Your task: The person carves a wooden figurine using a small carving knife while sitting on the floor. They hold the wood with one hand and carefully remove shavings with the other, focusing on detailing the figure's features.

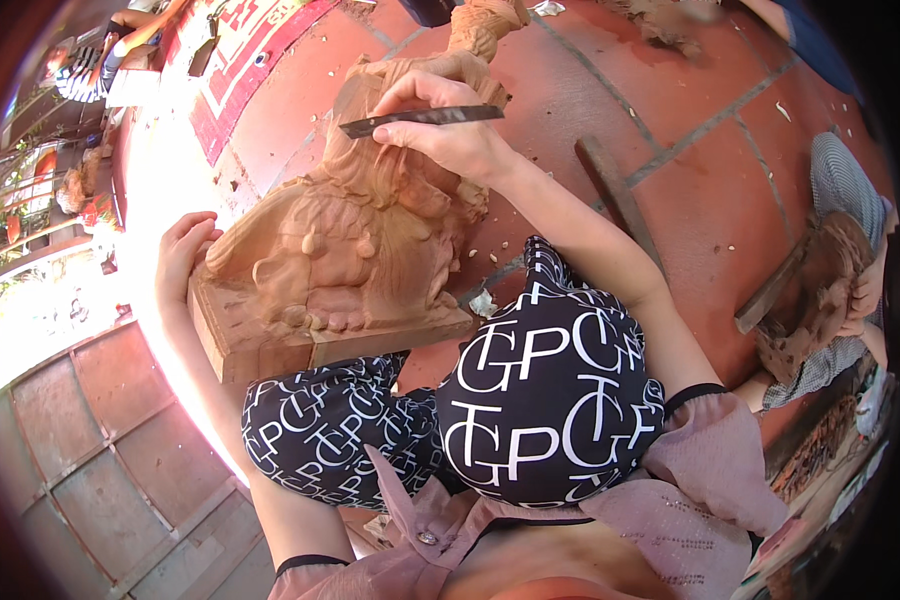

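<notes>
A large reddish-brown wooden carving [320, 245] leans across my lap, its flat block base [260, 345] toward me and its narrow top pointing away. The relief on it shows rounded, animal-like shapes and flowing folds. My left hand [183, 258] grips the left edge of the carving near the base, fingers curled over the rim. Above the carving's upper part, my right hand [455, 135] is closed round a dark, flat, narrow tool [450, 114] lying nearly level across it. The tool's left end is close to the wood; I cannot tell if it touches.
My knees, in black patterned cloth [550, 400], sit below the carving. A wooden bar [615, 200] lies on the red tiled floor [710, 210] among scattered chips. At right, another person's hand [865, 295] is at a brown carved piece [820, 290]. A red mat [245, 75] lies upper left.
</notes>
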Demonstrator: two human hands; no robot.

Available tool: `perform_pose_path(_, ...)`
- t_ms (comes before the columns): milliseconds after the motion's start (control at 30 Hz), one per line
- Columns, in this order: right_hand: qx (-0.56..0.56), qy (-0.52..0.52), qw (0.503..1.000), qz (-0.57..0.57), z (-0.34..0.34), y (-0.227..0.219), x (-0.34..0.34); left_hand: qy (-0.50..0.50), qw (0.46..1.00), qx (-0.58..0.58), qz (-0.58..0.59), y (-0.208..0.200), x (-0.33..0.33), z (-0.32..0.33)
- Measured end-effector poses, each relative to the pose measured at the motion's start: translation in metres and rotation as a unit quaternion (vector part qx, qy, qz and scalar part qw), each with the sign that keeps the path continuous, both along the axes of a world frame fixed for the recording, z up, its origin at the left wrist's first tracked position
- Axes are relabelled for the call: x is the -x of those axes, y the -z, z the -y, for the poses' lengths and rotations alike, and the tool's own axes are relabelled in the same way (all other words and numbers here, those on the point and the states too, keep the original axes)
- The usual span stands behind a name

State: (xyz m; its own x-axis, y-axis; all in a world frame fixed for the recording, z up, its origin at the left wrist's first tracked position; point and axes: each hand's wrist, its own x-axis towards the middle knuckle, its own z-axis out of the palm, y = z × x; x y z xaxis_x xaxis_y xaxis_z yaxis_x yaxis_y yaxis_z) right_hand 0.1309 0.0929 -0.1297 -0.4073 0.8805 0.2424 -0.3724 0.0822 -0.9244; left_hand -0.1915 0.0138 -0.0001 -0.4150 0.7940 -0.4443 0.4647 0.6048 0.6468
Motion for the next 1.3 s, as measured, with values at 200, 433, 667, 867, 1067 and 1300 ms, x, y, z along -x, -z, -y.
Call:
perform_pose_path(200,-0.041,-0.064,0.997,0.016,-0.030,0.006,0.006,0.008,1.000,-0.002,-0.006,-0.002,0.004,0.003)
perform_pose_path(433,-0.045,-0.013,0.998,0.039,-0.028,0.000,-0.001,0.011,1.000,-0.007,-0.014,0.007,0.008,0.000)
perform_pose_path(667,-0.158,0.009,0.985,0.070,-0.023,-0.007,0.012,0.042,0.997,-0.028,-0.059,0.007,0.016,0.006)
perform_pose_path(867,0.004,0.100,0.995,-0.009,-0.026,-0.017,-0.045,0.071,0.991,-0.073,-0.091,0.009,0.011,0.005)
perform_pose_path(1067,0.126,0.153,0.980,0.010,0.045,-0.057,-0.111,0.084,0.975,-0.127,-0.159,0.016,0.020,0.003)
perform_pose_path(1300,0.023,0.226,0.973,-0.031,0.106,-0.146,-0.163,0.100,0.967,-0.137,-0.193,0.024,0.034,-0.009)
